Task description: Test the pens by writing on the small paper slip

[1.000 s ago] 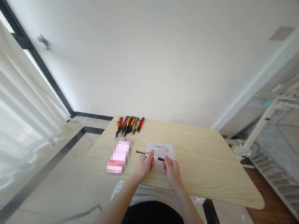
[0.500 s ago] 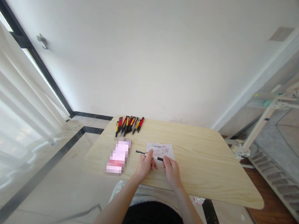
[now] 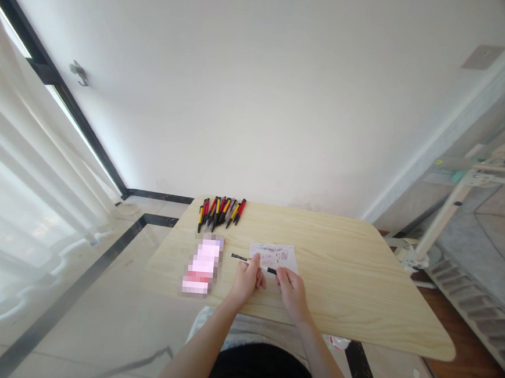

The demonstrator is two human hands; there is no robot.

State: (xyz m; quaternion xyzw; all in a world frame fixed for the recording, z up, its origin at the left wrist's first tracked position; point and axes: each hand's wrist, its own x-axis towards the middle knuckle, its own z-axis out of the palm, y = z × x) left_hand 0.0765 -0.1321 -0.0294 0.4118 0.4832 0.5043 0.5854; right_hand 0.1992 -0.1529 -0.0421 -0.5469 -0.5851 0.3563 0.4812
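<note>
A slim pen (image 3: 268,269) with a pale barrel and dark ends is held level between my two hands. My left hand (image 3: 246,279) pinches it around the middle of the barrel, thumb on top. At the dark right end, my right hand (image 3: 291,288) closes its fingers on the same pen; the very tip is hidden there. Under and just beyond the hands lies a white sheet of paper (image 3: 288,259) with dark reddish scribbles, partly covered by my fingers.
Several red, yellow, black and grey pens (image 3: 220,212) lie bunched at the table's far left. A blurred-out phone-like rectangle (image 3: 202,266) rests left of my hands. The wooden table (image 3: 359,279) has a wall behind it and a white metal frame (image 3: 445,216) to the right.
The view has shifted slightly, moving the whole scene a little to the right in the picture. Both hands keep their hold on the pen, almost unmoved.
</note>
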